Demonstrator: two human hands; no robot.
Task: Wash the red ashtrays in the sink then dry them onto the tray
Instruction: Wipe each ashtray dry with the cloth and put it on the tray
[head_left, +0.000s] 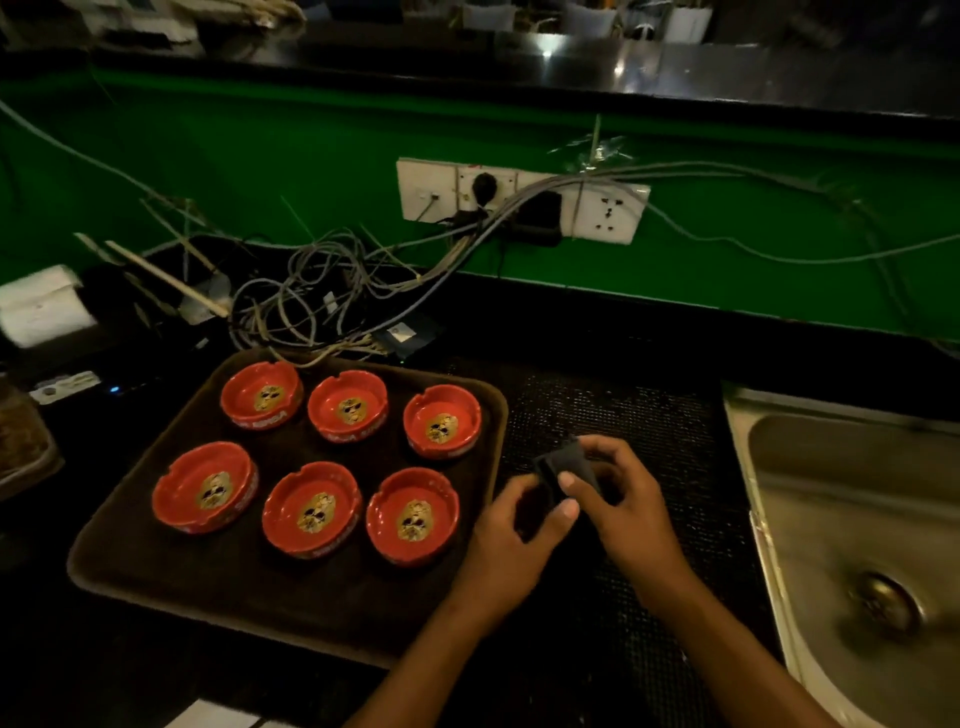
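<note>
Head view: left hand (511, 525) and right hand (621, 491) both pinch dark cloth (566, 470).

The black countertop (597, 332) runs along the green wall. A brown tray (291, 603) lies on its left half, and a dark textured mat (649, 457) lies just beside the tray on the right. A steel sink (831, 493) is set into the counter at the far right. A tangle of grey cables (311, 306) rests on the counter behind the tray.
</note>
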